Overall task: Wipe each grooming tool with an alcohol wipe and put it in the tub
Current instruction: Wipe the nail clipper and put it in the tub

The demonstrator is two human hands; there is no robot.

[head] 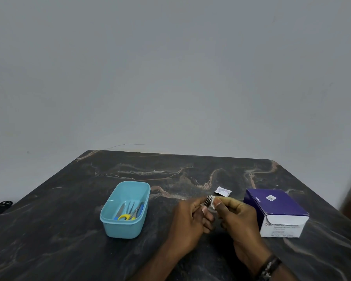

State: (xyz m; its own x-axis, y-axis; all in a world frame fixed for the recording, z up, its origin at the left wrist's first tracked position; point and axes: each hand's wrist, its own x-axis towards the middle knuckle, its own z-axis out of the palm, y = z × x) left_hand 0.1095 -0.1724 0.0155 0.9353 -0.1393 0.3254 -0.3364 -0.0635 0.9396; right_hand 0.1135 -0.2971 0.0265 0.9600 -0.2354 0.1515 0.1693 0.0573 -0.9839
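dark marble table (49,230), grey wall (170,67) behind. left hand (190,218) pinches small metal nail clipper (208,200), right hand (235,213) pinches white wipe (213,203) against it, both above the table. teal tub (128,228) left, scissors (126,216) and tools inside. purple wipe box (280,209) right, torn sachet (223,191) further back

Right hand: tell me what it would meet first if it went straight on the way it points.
Probably the torn wipe packet lying just past the right hand and its wipe; depth is unclear from this single view.
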